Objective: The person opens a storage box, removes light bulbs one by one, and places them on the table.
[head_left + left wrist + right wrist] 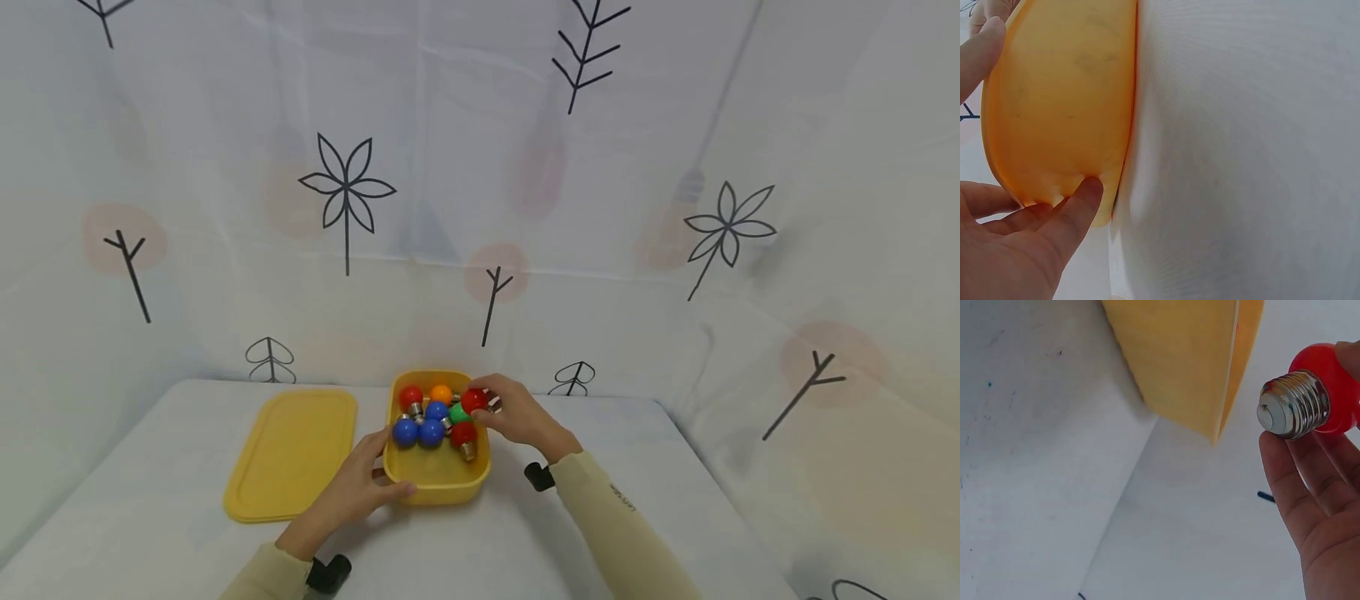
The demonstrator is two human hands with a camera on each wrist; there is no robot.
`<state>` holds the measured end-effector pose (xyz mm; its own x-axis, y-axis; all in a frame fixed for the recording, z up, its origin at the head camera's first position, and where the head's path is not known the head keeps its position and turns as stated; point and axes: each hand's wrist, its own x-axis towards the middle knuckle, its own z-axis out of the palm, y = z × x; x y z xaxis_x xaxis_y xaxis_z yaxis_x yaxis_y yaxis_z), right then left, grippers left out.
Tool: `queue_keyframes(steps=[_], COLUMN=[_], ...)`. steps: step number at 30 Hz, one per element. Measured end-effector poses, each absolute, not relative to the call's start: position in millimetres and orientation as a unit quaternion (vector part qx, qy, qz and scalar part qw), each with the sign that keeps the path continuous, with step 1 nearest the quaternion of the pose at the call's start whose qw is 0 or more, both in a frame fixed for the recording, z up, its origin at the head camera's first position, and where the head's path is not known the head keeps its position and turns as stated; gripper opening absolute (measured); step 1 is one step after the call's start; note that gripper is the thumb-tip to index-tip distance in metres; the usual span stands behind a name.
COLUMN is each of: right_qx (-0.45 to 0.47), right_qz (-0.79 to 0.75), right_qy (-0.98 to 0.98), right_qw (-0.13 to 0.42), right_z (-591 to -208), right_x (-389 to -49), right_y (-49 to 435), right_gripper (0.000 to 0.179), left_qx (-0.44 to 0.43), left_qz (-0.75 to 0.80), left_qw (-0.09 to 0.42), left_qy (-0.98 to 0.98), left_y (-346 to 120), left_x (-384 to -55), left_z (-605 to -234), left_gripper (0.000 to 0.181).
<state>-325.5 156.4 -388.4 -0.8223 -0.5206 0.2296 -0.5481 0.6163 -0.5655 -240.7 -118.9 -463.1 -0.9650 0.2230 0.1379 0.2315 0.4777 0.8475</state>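
My right hand (pixel 517 412) holds a red light bulb (pixel 474 401) between thumb and fingers over the right rim of a yellow plastic box (pixel 442 493). In the right wrist view, the silver screw base of that red bulb (pixel 1294 406) points away from the palm. With its thumb at the near rim and fingers against the left wall, my left hand (pixel 360 479) grips the box. Inside lie several blue bulbs (pixel 431 432), an orange bulb (pixel 441 394), a green bulb (pixel 459 413) partly hidden by the held one, and two red bulbs (pixel 463 434).
Left of the box, a flat yellow lid (pixel 296 450) lies on the white-covered table (pixel 600 500). Behind the table hangs a white cloth (pixel 435 317) printed with plants. Dark bands (pixel 328 575) circle both wrists.
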Motion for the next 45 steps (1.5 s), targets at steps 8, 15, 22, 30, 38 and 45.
queue_keyframes(steps=[8, 15, 22, 30, 38, 45], right_qx=[0.281, 0.250, 0.205, 0.175, 0.159, 0.145], right_qz=[0.322, 0.333, 0.323, 0.324, 0.300, 0.301], right_qy=[-0.902, -0.907, -0.922, -0.929, -0.940, -0.942], right_qw=[0.057, 0.065, 0.052, 0.027, -0.008, -0.029], right_z=[-396.1, -408.6, -420.4, -434.9, -441.4, -444.7], right_x=[-333.0, -340.0, -347.4, -356.4, -359.4, -363.4], right_y=[169.9, 182.4, 190.4, 196.1, 196.0, 195.8], right_gripper=[0.041, 0.038, 0.039, 0.043, 0.044, 0.043], left_qx=[-0.124, -0.124, -0.120, -0.125, -0.126, -0.123], left_qz=[-0.485, -0.488, -0.490, -0.492, -0.489, -0.492], left_qw=[0.003, 0.002, -0.002, -0.002, 0.000, -0.003], left_qy=[-0.865, -0.864, -0.863, -0.862, -0.863, -0.862], left_y=[-117.9, -117.0, -116.4, -116.5, -117.1, -117.5], left_x=[-239.5, -239.0, -239.2, -239.1, -238.0, -239.3], left_z=[-462.4, -462.7, -460.9, -460.5, -460.5, -462.5], left_gripper=[0.098, 0.098, 0.098, 0.099, 0.099, 0.100])
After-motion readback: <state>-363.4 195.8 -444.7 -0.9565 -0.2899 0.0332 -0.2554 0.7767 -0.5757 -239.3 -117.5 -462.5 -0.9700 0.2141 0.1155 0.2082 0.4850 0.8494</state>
